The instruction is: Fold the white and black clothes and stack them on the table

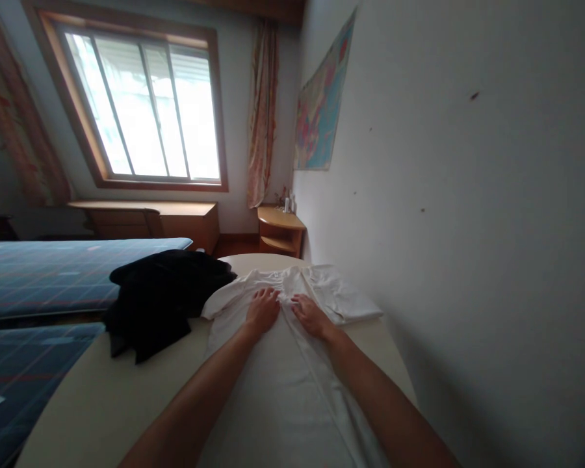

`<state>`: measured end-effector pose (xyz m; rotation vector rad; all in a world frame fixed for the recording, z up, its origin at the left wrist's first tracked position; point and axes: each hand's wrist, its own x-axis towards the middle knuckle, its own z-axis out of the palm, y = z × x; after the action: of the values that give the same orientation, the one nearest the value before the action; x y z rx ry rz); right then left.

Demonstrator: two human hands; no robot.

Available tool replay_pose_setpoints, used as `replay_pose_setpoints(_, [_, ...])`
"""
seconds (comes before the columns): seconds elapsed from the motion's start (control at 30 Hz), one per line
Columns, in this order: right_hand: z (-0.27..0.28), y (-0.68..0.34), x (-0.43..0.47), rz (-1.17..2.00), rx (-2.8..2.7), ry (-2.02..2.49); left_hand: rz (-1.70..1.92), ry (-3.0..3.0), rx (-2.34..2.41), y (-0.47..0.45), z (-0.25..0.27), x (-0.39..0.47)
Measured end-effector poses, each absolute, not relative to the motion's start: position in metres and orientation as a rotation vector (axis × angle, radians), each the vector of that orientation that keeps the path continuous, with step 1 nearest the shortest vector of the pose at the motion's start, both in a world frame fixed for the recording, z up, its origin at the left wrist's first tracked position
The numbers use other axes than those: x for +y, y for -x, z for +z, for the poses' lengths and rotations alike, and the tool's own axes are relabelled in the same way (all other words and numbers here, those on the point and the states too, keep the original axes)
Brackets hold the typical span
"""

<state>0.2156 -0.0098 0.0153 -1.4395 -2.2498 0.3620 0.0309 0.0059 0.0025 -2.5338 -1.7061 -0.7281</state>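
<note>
A white garment [268, 383] with a long body and sleeve-like parts lies spread over a round cream table [127, 396]. Its far end is bunched into small gathers. Just below those gathers, my left hand [264, 309] rests palm down on the cloth with its fingers stretched forward and apart. Close beside it, my right hand [311, 315] touches the garment along a lengthwise fold, its fingers slightly bent and apart. A crumpled part of the white cloth reaches out to the right, toward the wall.
A heap of black clothing [160, 299] lies on the table's left side. Beyond it are blue plaid mattresses [43, 273]. A bare white wall [468, 279] runs close along the right. A small corner shelf [280, 218] and a wooden desk [190, 211] stand at the back.
</note>
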Motion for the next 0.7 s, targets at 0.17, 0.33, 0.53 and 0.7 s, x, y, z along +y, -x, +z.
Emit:
replay_pose_setpoints(0.17, [0.036,-0.247,-0.061,0.324,-2.337,1.442,-0.682,2.722,-1.505,-0.035,0.012,-0.014])
replay_pose_setpoints(0.33, [0.052,-0.277,-0.115,0.377,-2.424,1.628,-0.676,2.858,-1.372,-0.038,0.011,-0.042])
replay_pose_setpoints(0.53, [0.069,-0.293,-0.163,0.556,-2.589,1.725,-0.702,2.903,-1.326,-0.042,0.009,-0.069])
replay_pose_setpoints(0.7, [0.084,-0.295,-0.187,0.616,-2.722,1.794,-0.701,2.943,-1.288,-0.052,0.013,-0.086])
